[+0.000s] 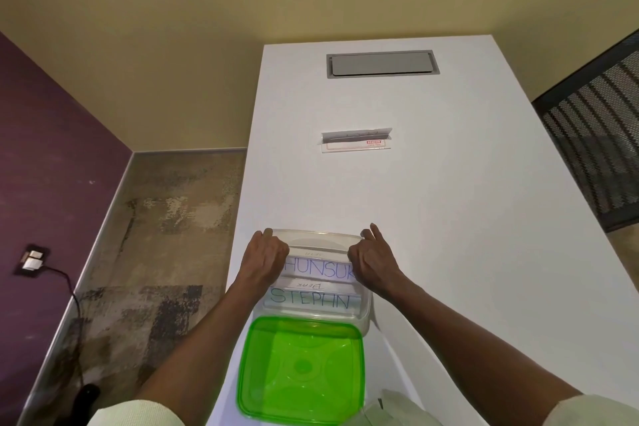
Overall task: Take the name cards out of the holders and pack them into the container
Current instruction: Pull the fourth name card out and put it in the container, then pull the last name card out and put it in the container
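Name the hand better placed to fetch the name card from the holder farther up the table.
Right, narrowly. The holder sits slightly right of the container, more in line with the right hand. Both hands are closed on a card in the container; the left hand would reach across.

Clear container [363,316] sat open, holding folded white name cards: "STEPHN" card [313,301] nearest, "HUNSUK" card [318,270] behind. One clear holder [356,143], card inside, lay well apart farther back.
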